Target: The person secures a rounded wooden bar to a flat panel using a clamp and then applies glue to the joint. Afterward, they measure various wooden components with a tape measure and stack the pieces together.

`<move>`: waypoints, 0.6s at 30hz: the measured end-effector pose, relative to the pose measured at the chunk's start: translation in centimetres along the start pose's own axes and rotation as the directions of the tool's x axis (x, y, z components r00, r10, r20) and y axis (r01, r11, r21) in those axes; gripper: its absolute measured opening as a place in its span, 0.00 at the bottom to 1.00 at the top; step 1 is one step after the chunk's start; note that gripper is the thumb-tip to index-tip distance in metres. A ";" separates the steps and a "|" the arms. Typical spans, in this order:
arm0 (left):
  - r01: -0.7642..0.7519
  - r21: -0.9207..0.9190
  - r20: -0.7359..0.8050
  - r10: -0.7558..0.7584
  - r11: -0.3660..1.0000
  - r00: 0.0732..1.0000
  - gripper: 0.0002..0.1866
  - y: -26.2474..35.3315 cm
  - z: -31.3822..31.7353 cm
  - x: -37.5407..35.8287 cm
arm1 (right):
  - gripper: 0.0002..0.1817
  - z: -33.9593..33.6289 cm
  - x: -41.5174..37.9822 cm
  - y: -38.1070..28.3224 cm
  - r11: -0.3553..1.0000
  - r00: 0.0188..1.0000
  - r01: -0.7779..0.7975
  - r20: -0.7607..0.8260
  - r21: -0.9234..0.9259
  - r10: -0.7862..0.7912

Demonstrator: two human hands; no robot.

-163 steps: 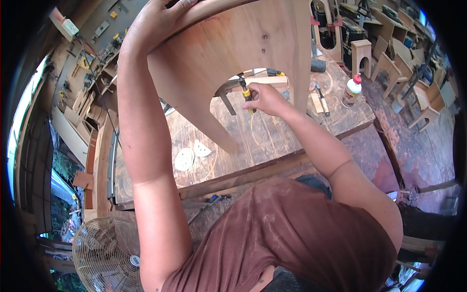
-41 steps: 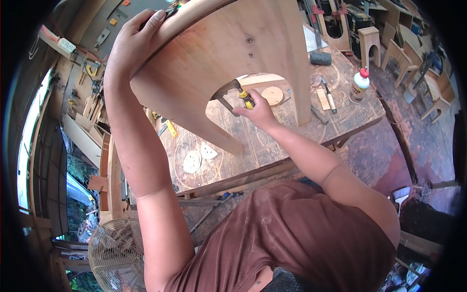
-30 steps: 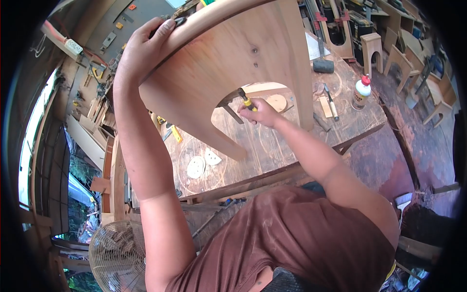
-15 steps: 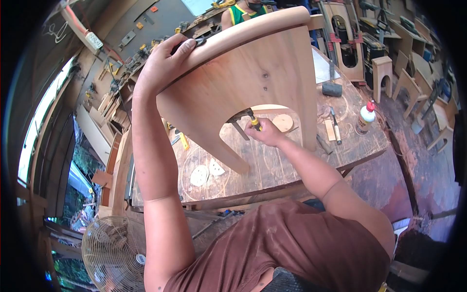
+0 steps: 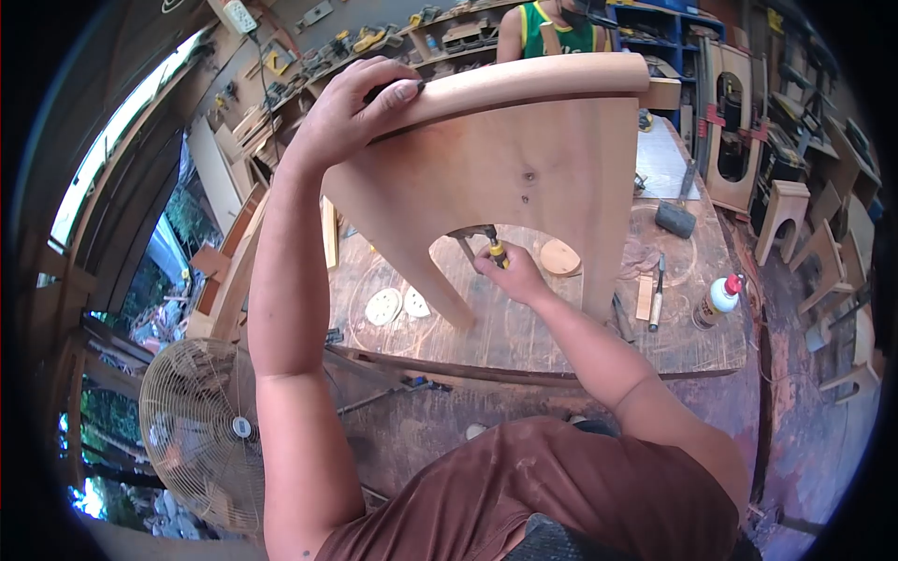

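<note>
A pale wooden stool (image 5: 496, 168) stands on the workbench, its arched side panel facing me and its thick rounded seat edge on top. My left hand (image 5: 360, 107) is closed over the left end of that seat edge. A small dark thing shows beside its thumb, too covered to name. Under the arch, my right hand (image 5: 510, 271) is wrapped around the yellow-and-black handle of a bar clamp (image 5: 496, 251). The clamp's dark bar slants beside the fingers, and its upper part is hidden behind the panel.
The workbench (image 5: 524, 346) carries white sanding discs (image 5: 383, 307), a round wooden piece (image 5: 559, 258), a chisel (image 5: 657, 294), a glue bottle (image 5: 716, 301) and a black mallet (image 5: 674, 220). A co-worker in a green top (image 5: 552, 33) is behind it. A fan (image 5: 201, 435) stands at left.
My view has shifted, so the stool and bench sit differently in the picture and the seat edge looks more level. Both hands keep their holds.
</note>
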State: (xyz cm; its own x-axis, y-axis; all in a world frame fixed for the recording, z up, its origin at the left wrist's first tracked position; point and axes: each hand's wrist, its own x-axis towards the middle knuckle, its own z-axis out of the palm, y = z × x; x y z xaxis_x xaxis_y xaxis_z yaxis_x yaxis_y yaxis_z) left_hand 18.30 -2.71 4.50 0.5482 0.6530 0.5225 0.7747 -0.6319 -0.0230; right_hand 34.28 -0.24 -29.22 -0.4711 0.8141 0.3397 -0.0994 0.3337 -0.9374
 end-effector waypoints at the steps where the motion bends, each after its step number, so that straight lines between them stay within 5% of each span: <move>1: 0.011 0.003 0.007 -0.011 1.000 1.000 0.17 0.1 0.0 -0.1 | 0.13 0.2 0.0 0.1 1.000 0.999 0.004 -0.035 0.025 -0.003; 7: -0.011 -0.083 0.023 0.013 0.996 1.000 0.17 0.8 -0.3 0.0 | 0.12 0.1 0.1 0.8 0.995 0.993 0.074 -0.093 0.073 -0.067; 9: 0.002 -0.076 0.049 0.002 0.997 0.999 0.18 0.5 -0.4 -0.2 | 0.11 -0.8 0.6 0.6 0.959 0.991 -0.064 0.133 0.276 0.028; 18: 0.015 -0.116 0.188 0.007 0.993 0.982 0.19 -1.3 -0.7 1.0 | 0.13 -0.7 1.3 1.2 0.960 0.982 -0.066 0.189 0.273 0.014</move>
State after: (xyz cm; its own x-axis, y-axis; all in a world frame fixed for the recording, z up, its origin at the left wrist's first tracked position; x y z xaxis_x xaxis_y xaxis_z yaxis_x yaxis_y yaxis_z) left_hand 17.62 -1.56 5.63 0.6033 0.7151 0.3530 0.7409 -0.6664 0.0837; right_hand 34.16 1.51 -29.86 -0.6297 0.7140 0.3059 -0.3031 0.1368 -0.9431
